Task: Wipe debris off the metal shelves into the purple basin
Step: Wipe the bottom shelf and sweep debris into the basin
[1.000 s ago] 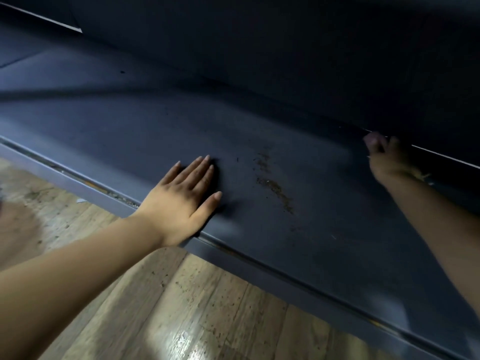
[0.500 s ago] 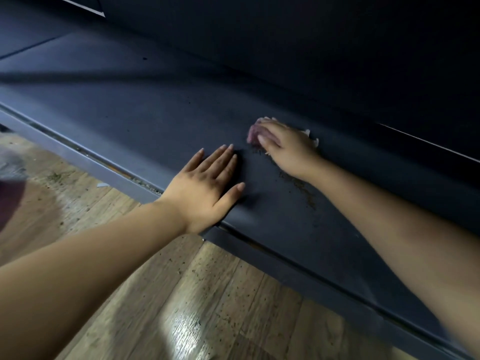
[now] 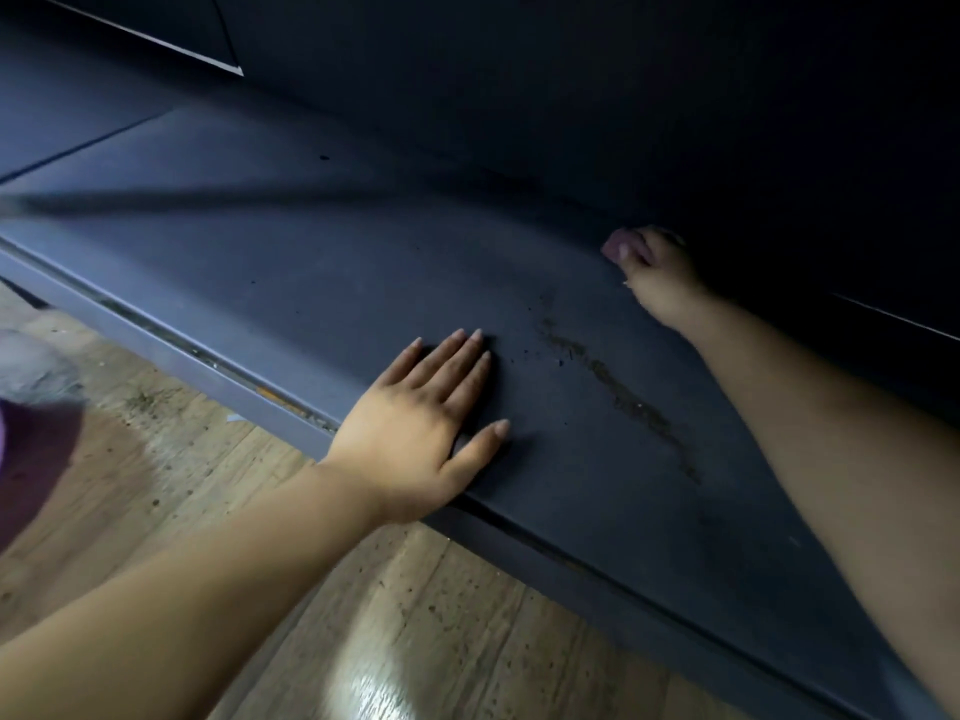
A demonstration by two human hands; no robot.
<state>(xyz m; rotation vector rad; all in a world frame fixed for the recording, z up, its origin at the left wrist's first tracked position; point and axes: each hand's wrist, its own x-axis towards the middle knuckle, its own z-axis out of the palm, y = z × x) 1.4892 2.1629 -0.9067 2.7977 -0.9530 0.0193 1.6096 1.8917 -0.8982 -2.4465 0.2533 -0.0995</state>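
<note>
Left hand (image 3: 415,433) is laid flat, fingers straight, on shelf (image 3: 260,262) front. A pink cloth (image 3: 615,247) is gripped by right hand (image 3: 657,275) at shelf back. Debris (image 3: 623,397) is streaked between them. Basin (image 3: 31,449) is cut off at left; contents can't be told.

I'm looking at what seems a shop: low dark metal shelving (image 3: 363,262) is standing on worn wooden flooring (image 3: 415,615).

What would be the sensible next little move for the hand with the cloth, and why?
Probably sweep the right hand, which grips a pinkish cloth at the back of the shelf, forward along the brown debris streak toward the front edge. That streak lies unwiped between the hands, while the left hand rests flat.
</note>
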